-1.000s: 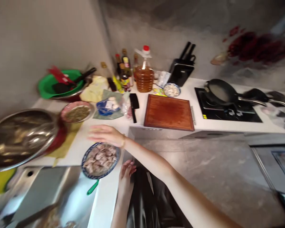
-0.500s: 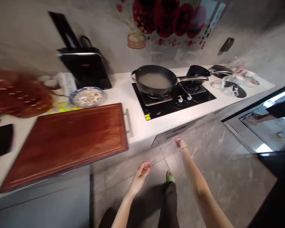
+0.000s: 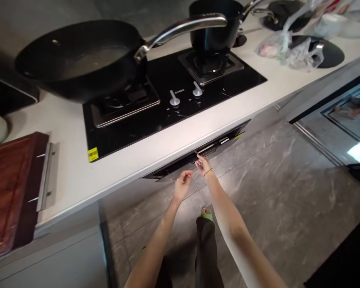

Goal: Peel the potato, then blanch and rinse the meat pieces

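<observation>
My right hand (image 3: 203, 165), with a thin yellow bracelet at the wrist, reaches to the black front panel (image 3: 180, 163) below the counter edge. One finger is stretched out against or very near the panel; whether it touches is not clear. Lower and to the left, my left hand (image 3: 183, 185) hovers just short of the panel, fingers loosely bent and holding nothing. Above them, a built-in black gas hob (image 3: 165, 116) carries a large wok (image 3: 84, 76) with cloudy liquid and a smaller black pot (image 3: 213, 38). Two light knobs (image 3: 174, 99) stand on the hob's glass.
At the left lies a brown cutting board (image 3: 10, 180) with a metal handle. Plastic bags (image 3: 303, 56) and a dark round lid (image 3: 333, 52) are on the counter at right. The wok's long handle (image 3: 186, 28) juts rightward. Grey tiles (image 3: 276, 192) cover the floor.
My view has come closer to the hob. My right hand has reached the panel under the counter, and my left hand has come nearer to it.
</observation>
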`<action>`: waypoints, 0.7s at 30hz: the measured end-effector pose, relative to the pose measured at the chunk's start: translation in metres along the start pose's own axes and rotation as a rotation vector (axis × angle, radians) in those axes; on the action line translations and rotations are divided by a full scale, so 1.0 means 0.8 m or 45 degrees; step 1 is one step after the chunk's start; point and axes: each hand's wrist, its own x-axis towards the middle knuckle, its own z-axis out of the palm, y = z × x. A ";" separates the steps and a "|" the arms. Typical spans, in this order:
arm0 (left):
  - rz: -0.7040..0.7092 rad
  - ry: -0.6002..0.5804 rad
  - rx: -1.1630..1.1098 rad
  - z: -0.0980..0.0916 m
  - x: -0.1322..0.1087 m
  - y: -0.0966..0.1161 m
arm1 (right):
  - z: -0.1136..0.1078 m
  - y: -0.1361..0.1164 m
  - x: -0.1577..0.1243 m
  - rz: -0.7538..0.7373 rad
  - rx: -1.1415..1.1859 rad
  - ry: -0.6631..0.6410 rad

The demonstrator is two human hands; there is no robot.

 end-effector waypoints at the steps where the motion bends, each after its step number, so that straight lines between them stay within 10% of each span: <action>1: 0.033 0.009 0.060 0.006 0.009 0.002 | -0.011 0.002 -0.009 0.010 0.020 0.010; 12: 0.344 -0.392 0.727 0.145 0.111 -0.025 | -0.155 0.024 -0.131 0.062 -0.075 0.107; 21: 0.287 -0.687 1.072 0.182 0.197 -0.079 | -0.210 0.038 -0.183 0.142 -0.056 0.279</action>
